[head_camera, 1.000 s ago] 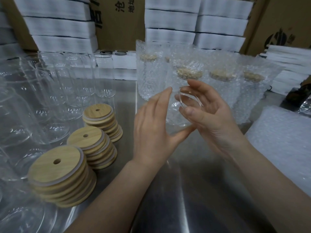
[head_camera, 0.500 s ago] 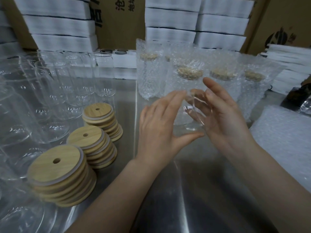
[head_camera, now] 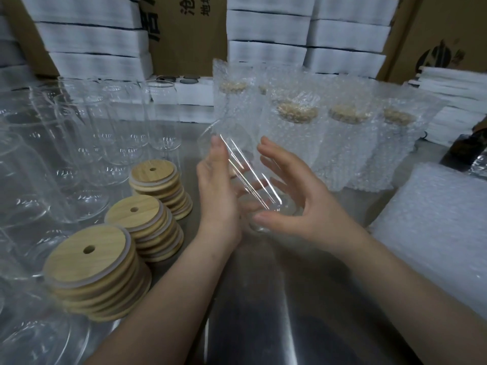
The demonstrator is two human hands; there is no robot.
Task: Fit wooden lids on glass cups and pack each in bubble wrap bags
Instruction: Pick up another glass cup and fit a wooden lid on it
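Flanking glass cup (head_camera: 247,177), lid stacks (head_camera: 143,219) left (three), wrapped cups (head_camera: 342,143) behind.

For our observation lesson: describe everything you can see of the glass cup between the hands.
The glass cup is clear, smooth and lidless, with bright light streaks. It tilts, mouth up-left, thick base lower. The left hand presses flat on its side; the right hand cups it, thumb by the base. It is held over the steel table.

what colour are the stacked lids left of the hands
Light tan wood lids, each with a whitish ring underneath; the head view shows it best.
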